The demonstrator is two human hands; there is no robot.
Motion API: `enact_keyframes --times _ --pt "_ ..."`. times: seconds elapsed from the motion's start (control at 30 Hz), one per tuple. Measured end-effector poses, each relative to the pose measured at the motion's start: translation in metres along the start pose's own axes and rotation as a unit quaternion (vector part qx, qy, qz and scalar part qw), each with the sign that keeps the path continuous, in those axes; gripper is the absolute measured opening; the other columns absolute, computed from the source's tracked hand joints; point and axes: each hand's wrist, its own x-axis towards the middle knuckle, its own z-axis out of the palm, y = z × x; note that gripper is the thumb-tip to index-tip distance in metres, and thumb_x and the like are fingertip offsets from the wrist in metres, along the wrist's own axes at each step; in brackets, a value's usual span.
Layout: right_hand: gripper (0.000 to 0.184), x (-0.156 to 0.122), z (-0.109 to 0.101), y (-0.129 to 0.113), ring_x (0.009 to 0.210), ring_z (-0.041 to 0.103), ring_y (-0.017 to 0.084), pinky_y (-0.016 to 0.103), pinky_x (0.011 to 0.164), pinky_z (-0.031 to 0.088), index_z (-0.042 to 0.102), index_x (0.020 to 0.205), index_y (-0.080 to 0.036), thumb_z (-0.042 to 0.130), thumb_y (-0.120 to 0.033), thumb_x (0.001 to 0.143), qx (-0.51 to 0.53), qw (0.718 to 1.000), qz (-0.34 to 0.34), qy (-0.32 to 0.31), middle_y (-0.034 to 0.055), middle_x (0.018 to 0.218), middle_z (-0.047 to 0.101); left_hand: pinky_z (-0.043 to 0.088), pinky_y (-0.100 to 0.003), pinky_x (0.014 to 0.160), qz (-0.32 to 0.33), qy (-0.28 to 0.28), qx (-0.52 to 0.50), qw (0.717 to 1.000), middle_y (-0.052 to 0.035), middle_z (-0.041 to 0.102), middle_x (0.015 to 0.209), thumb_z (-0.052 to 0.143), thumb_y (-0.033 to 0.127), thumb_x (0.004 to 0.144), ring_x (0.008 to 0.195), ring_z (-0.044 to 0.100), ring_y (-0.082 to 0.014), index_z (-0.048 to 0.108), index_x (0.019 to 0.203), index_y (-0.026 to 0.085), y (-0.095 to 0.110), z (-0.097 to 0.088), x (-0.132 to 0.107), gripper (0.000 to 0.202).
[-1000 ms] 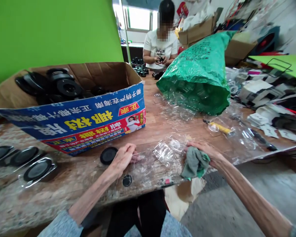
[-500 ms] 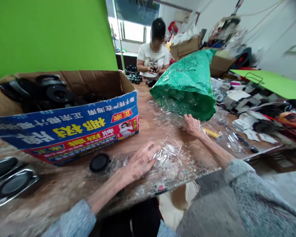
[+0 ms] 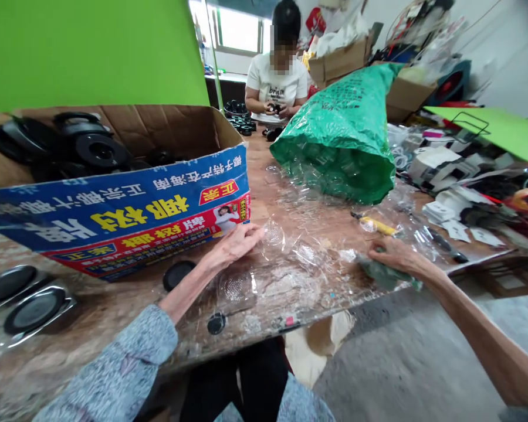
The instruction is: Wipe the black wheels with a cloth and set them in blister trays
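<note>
My left hand [image 3: 240, 241] reaches in front of the box, fingers pinched together at the edge of a clear plastic shell [image 3: 275, 233]. My right hand [image 3: 389, 253] is closed on a crumpled grey-green cloth [image 3: 385, 273], which lies against the tabletop near the front edge. Between the hands lie more thin clear plastic shells [image 3: 310, 253]. Another clear shell [image 3: 236, 288] rests below my left wrist. A black round part [image 3: 176, 274] is partly covered by my left forearm, and a small black disc [image 3: 216, 323] sits near the table edge.
A blue printed carton [image 3: 136, 217] of black parts stands at left; packed black parts [image 3: 35, 308] lie before it. A green bag [image 3: 338, 129] spills clear shells. A yellow-handled tool [image 3: 378, 226] lies right, beside clutter. A person [image 3: 277, 88] sits opposite.
My left hand has moved forward, uncovering the clear shell and small disc. My right hand has left the bag's mouth, come back toward the front edge and now grips the cloth.
</note>
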Motion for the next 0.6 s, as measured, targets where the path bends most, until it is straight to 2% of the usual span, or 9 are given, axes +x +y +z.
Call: enact_keyframes --times 0.07,0.17,0.2,0.27,0.33,0.4,0.47,0.53,0.6 --pt "0.021 -0.010 0.006 -0.005 0.083 0.064 0.021 0.028 0.072 0.044 0.065 0.083 -0.018 0.049 -0.032 0.085 0.023 0.999 -0.018 -0.014 0.0072 0.087 0.070 0.048 -0.035 0.073 -0.004 0.052 0.032 0.998 -0.0068 0.064 0.085 0.047 0.056 0.084 0.075 0.061 -0.0209 0.061 0.119 0.013 0.000 0.000 -0.001 0.057" --pt "0.034 -0.014 0.012 -0.019 0.098 0.064 0.025 0.033 0.085 0.046 0.063 0.099 -0.021 0.048 -0.050 0.088 0.062 0.997 -0.042 0.023 0.0087 0.102 0.071 0.049 -0.037 0.085 0.072 0.175 0.138 0.972 -0.0119 0.055 0.108 0.054 0.039 0.083 0.088 0.059 -0.0209 0.050 0.132 0.011 0.001 0.006 -0.006 0.057" --pt "0.038 -0.014 0.014 -0.024 0.100 0.064 0.027 0.035 0.087 0.046 0.062 0.102 -0.022 0.048 -0.053 0.087 0.068 0.996 -0.044 0.044 0.0097 0.104 0.071 0.049 -0.039 0.088 0.101 0.196 0.184 0.958 -0.0137 0.051 0.115 0.052 0.032 0.084 0.093 0.058 -0.0217 0.048 0.133 0.011 0.001 0.010 -0.008 0.054" --pt "0.040 -0.017 0.018 -0.033 0.101 0.065 0.030 0.040 0.089 0.047 0.061 0.107 -0.022 0.051 -0.055 0.086 0.066 0.994 -0.040 0.071 0.0110 0.104 0.071 0.048 -0.042 0.090 0.135 0.187 0.280 0.932 -0.0161 0.047 0.120 0.044 0.018 0.086 0.101 0.055 -0.0248 0.049 0.132 0.013 0.002 0.017 -0.013 0.046" --pt "0.043 -0.025 0.023 -0.041 0.101 0.065 0.030 0.042 0.089 0.047 0.060 0.114 -0.021 0.052 -0.053 0.086 0.065 0.994 -0.037 0.075 0.0117 0.105 0.071 0.046 -0.044 0.090 0.144 0.146 0.356 0.912 -0.0177 0.048 0.121 0.043 0.013 0.085 0.107 0.051 -0.0287 0.048 0.132 0.013 0.002 0.022 -0.019 0.047" --pt "0.046 -0.032 0.024 -0.046 0.103 0.064 0.027 0.039 0.090 0.047 0.056 0.124 -0.021 0.052 -0.051 0.088 0.084 0.992 -0.063 0.066 0.0108 0.109 0.070 0.045 -0.046 0.092 0.149 0.114 0.389 0.902 -0.0171 0.049 0.122 0.052 0.022 0.084 0.109 0.049 -0.0317 0.049 0.133 0.016 0.000 0.023 -0.024 0.049" --pt "0.047 -0.033 0.022 -0.045 0.104 0.064 0.022 0.034 0.091 0.047 0.050 0.131 -0.024 0.048 -0.050 0.092 0.075 0.992 -0.072 0.074 0.0065 0.112 0.069 0.043 -0.049 0.092 0.155 0.097 0.401 0.898 -0.0146 0.052 0.119 0.063 0.037 0.081 0.109 0.049 -0.0340 0.057 0.125 0.021 -0.004 0.021 -0.026 0.048" --pt "0.044 -0.025 0.015 -0.036 0.104 0.063 0.020 0.031 0.088 0.047 0.047 0.134 -0.025 0.042 -0.047 0.096 0.023 0.993 -0.019 0.110 0.0054 0.114 0.066 0.043 -0.052 0.091 0.158 0.097 0.407 0.894 -0.0136 0.056 0.113 0.064 0.044 0.080 0.107 0.049 -0.0353 0.065 0.112 0.022 -0.007 0.019 -0.024 0.039" --pt "0.041 -0.011 0.008 -0.020 0.099 0.063 0.023 0.033 0.081 0.048 0.048 0.131 -0.021 0.038 -0.040 0.098 -0.037 0.985 0.069 0.151 0.0110 0.117 0.062 0.042 -0.053 0.091 0.164 0.123 0.399 0.894 -0.0140 0.057 0.111 0.058 0.040 0.085 0.105 0.049 -0.0343 0.066 0.108 0.020 -0.003 0.022 -0.022 0.033"
